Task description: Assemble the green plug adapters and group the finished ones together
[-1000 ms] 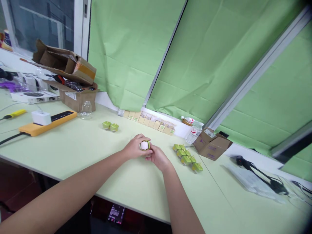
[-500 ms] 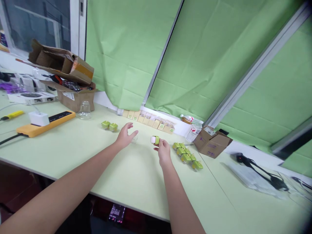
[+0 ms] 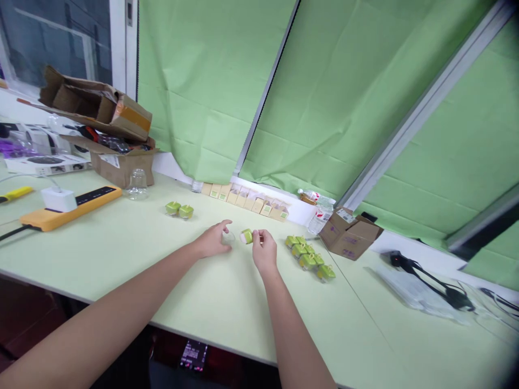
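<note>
A pale table (image 3: pixel 194 308) is carrying everything; on its right a cluster of green-lidded tubs (image 3: pixel 307 261) is standing, apparently done; the left hand (image 3: pixel 211 241) is curving inward, though I cannot tell whether it is gripping; the right hand (image 3: pixel 265 252) is pinching narrowly; farther left, a pair of tubs (image 3: pixel 186 211) is standing, seemingly done too; a clear cup (image 3: pixel 230 236) is sitting within the left hand's curve; a green lid (image 3: pixel 248 235) is hanging in the right hand's pinch, apart from the cup and apparently left to do.
</note>
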Demonstrator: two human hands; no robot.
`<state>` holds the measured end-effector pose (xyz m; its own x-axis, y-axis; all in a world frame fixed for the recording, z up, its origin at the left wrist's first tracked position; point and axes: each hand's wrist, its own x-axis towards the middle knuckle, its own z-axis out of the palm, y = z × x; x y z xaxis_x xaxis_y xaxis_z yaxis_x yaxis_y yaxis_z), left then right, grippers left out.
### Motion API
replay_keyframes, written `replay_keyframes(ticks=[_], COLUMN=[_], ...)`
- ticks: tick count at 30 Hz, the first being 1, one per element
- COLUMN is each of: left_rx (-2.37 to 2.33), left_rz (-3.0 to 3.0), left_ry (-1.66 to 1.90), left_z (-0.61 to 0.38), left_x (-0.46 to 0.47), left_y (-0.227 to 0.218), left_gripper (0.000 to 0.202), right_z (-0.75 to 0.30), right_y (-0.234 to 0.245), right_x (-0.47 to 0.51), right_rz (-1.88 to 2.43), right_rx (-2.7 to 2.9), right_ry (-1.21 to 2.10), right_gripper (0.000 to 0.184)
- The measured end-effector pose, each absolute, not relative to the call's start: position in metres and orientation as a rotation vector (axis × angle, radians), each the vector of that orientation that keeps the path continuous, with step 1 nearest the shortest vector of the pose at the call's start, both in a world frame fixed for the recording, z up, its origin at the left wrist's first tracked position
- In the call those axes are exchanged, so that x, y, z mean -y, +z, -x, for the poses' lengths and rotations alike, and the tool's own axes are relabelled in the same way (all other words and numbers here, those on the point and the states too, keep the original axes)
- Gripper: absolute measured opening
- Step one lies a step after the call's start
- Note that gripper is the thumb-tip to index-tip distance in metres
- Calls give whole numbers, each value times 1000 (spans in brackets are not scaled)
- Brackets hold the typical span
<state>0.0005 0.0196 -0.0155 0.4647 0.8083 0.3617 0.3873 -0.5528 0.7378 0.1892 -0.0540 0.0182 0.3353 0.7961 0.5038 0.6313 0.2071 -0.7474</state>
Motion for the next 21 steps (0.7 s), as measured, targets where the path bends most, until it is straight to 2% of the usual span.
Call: replay_keyframes(ticks=[9, 13, 21], left_rx=[-819, -742, -662], left_rz=[-2140, -2052, -2031], left_ry=[894, 749, 727], left_z=[-15, -6, -5], left_x=[6, 3, -2], left_y=[-6, -2, -3], left_gripper=[103, 98, 88], right_z=[-172, -171, -170], right_y=[22, 21, 17], right_x=[65, 67, 64], right_rz=[1500, 1481, 1501], right_rx=[1611, 1686, 1833], right_ry=[-57, -61, -6], right_gripper=[24, 22, 16])
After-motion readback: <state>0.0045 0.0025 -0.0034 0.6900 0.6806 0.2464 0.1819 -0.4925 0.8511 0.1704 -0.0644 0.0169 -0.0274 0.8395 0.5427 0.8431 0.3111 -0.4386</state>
